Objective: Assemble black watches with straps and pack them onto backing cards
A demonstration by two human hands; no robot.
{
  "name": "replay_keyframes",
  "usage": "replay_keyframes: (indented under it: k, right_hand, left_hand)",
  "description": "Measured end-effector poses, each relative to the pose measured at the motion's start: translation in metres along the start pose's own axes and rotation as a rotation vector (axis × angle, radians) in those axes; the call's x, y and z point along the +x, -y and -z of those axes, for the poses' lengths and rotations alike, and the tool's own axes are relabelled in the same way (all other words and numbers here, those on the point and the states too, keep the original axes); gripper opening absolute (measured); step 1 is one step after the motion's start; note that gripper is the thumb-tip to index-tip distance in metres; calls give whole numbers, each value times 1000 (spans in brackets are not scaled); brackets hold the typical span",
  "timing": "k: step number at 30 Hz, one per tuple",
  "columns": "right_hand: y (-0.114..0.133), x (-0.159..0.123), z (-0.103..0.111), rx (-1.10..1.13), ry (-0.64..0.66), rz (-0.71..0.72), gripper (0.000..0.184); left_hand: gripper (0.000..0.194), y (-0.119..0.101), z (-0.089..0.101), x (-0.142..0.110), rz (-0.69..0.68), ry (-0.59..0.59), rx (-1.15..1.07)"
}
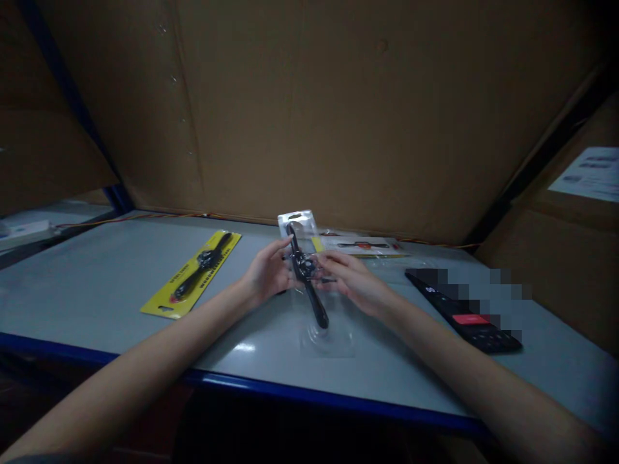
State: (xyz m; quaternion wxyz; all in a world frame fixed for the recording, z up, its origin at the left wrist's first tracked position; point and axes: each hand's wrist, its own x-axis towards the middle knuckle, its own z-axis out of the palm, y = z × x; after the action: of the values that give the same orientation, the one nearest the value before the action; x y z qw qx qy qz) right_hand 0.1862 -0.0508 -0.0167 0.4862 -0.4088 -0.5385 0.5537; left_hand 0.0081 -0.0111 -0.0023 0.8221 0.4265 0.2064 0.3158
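Observation:
A black hand tool (pixel 309 283) lies in a clear plastic blister pack (pixel 323 335) that stands tilted over the grey tabletop (pixel 97 283). My left hand (pixel 268 272) grips the pack's left side, fingers curled around it near the tool's middle. My right hand (pixel 351 278) holds the right side, fingers pinched at the tool's hub. Both forearms reach in from the bottom corners.
A yellow card (pixel 193 274) with a similar black tool lies to the left. Another packaged tool (pixel 365 245) rests behind my hands. A black calculator (pixel 464 312) sits at the right. Brown cardboard walls (pixel 309 109) close the back; a blue edge (pixel 309 394) runs along the front.

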Motion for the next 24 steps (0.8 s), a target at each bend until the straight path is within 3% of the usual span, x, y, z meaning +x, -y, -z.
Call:
replay_keyframes:
  k: [5,12,19,21,24]
  right_hand:
    - [-9,4,0,-166,-99,63,30]
    - [-8,3,-4,-160,-200,97,36]
    - [-8,4,-8,-204,-273,73,38]
    - [-9,4,-8,-185,-249,46,39]
    - [-8,1,-10,-79,-49,22,41]
  left_hand:
    - [24,6,-2,1,-75,-19,120]
    - [46,8,-6,0,-144,-141,129]
    - [48,8,-4,-1,-168,-120,157]
    - [53,7,-5,-1,-180,-152,162]
    - [61,4,-6,-2,-268,-206,151]
